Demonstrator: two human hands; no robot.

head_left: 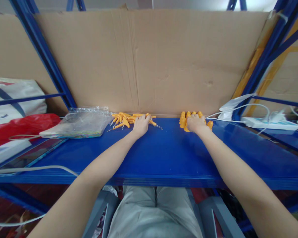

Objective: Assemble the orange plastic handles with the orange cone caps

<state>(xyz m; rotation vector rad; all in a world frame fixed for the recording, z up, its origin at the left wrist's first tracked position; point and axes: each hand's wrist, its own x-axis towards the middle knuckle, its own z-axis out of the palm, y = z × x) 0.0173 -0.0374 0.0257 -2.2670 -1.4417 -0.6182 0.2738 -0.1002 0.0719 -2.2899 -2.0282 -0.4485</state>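
Note:
At the back of the blue shelf, my left hand (pixel 140 125) reaches into a pile of orange-handled metal spirals (pixel 124 121), which look like corkscrews. Its fingers curl down onto a handle at the pile's right side. Further right, my right hand (pixel 195 123) lies over a group of orange cup-shaped pieces (pixel 183 119) standing close together in rows. The fingers bend around a piece there, and the hand itself hides much of it. One orange piece (pixel 210 124) shows just right of that hand.
A clear plastic bag (pixel 86 122) lies left of the spirals, beside a red bag (pixel 43 124). A cardboard wall (pixel 164 62) closes off the back. At right are a white power strip (pixel 270 123) and cables. Blue metal posts (pixel 46 56) flank the shelf (pixel 161 155).

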